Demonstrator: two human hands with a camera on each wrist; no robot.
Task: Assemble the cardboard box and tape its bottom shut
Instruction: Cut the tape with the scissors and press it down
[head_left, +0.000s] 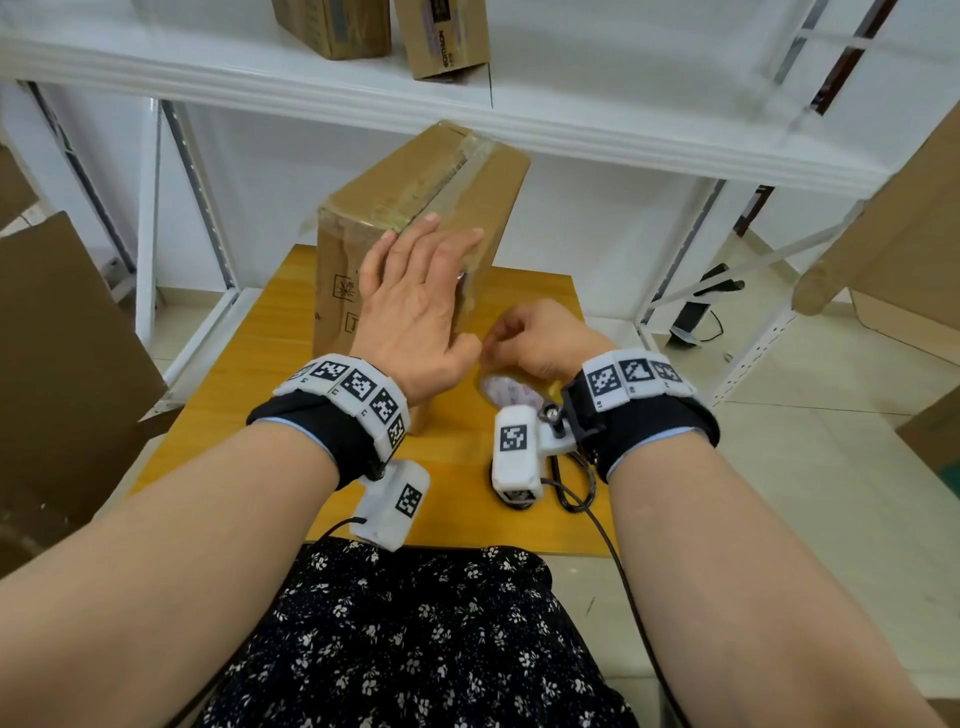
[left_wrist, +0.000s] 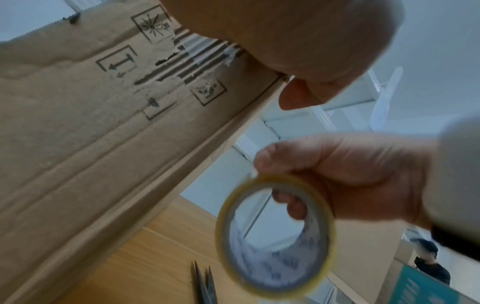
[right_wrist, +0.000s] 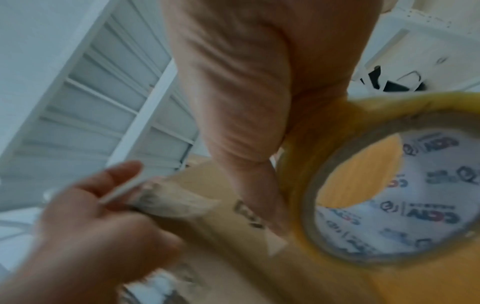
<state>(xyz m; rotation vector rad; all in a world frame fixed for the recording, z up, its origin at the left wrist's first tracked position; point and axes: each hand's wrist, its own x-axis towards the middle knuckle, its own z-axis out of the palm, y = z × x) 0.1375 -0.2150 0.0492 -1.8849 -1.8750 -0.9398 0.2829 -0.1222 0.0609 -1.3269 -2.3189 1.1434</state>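
A brown cardboard box (head_left: 363, 208) stands on the small wooden table (head_left: 244, 410), with a taped seam running along its top face. My left hand (head_left: 415, 280) lies flat on the box's near top edge, fingers straight. Its palm (left_wrist: 298, 37) shows against the box side (left_wrist: 103, 123) printed with handling symbols. Just right of the box, my right hand (head_left: 540, 338) grips a roll of clear yellowish tape (left_wrist: 275, 232) by its rim, a little above the table. The roll (right_wrist: 394, 185) fills the right wrist view, beside my left hand (right_wrist: 91, 226).
Scissors (left_wrist: 205, 283) lie on the table below the roll. A white metal shelf (head_left: 519, 114) crosses above the box and carries two more cardboard boxes (head_left: 447, 36). Flat cardboard leans at the left (head_left: 62, 364) and right (head_left: 909, 234). A person (left_wrist: 428, 265) stands far off.
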